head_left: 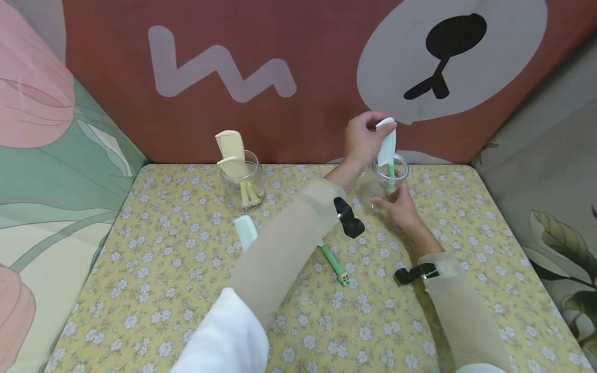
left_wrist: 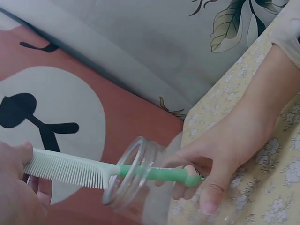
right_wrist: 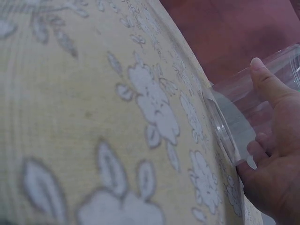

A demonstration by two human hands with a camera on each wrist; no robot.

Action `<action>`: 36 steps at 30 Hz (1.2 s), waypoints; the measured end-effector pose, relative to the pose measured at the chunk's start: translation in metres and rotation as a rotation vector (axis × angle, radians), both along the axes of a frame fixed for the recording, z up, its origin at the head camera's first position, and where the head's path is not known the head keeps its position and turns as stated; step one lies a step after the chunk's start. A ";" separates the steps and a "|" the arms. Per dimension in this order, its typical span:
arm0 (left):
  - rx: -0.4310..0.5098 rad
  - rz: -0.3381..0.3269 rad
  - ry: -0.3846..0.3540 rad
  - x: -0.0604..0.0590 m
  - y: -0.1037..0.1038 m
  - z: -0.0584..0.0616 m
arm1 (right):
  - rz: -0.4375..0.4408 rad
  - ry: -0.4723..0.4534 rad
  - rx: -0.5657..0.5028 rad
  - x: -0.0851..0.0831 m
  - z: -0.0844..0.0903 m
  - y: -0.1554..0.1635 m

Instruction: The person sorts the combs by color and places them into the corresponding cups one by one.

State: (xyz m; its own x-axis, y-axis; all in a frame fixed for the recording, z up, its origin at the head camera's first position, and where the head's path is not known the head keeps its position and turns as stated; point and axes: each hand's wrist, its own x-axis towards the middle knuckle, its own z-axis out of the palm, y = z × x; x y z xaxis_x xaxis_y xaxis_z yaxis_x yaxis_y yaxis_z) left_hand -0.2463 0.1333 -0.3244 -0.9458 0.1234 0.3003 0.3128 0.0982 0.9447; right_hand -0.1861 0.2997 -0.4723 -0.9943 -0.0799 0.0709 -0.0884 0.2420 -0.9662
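My left hand (head_left: 366, 137) pinches the pale toothed end of a comb (head_left: 386, 145) above a clear jar (head_left: 404, 168) at the back right. The comb's green handle (left_wrist: 159, 174) points down through the jar's mouth, and its small figure-shaped tip is inside. Lower down, my right hand (head_left: 400, 207) grips the jar's side, thumb and fingers round it near the base, as the right wrist view also shows. On the table lies a second comb, its mint head (head_left: 245, 231) and green handle (head_left: 332, 261) showing either side of my left forearm, which hides its middle.
Another clear jar (head_left: 258, 178) stands at the back left, holding cream combs (head_left: 231, 145) with yellow handles. A flowered cloth (head_left: 172, 290) covers the table. Right behind its back edge rises a reddish-brown printed backdrop (head_left: 303, 124).
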 end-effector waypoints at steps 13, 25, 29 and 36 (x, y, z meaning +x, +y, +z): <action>-0.027 -0.031 -0.082 -0.002 0.002 -0.023 | 0.010 0.093 -0.059 -0.008 -0.019 0.004; -0.129 -0.071 -0.087 -0.002 0.000 -0.031 | 0.027 0.097 -0.067 0.002 0.001 -0.006; -0.153 -0.080 -0.104 -0.001 -0.001 -0.033 | 0.033 0.096 -0.072 0.003 0.004 -0.007; -0.204 -0.110 -0.117 -0.003 -0.007 -0.035 | 0.035 0.068 -0.031 0.001 0.001 -0.007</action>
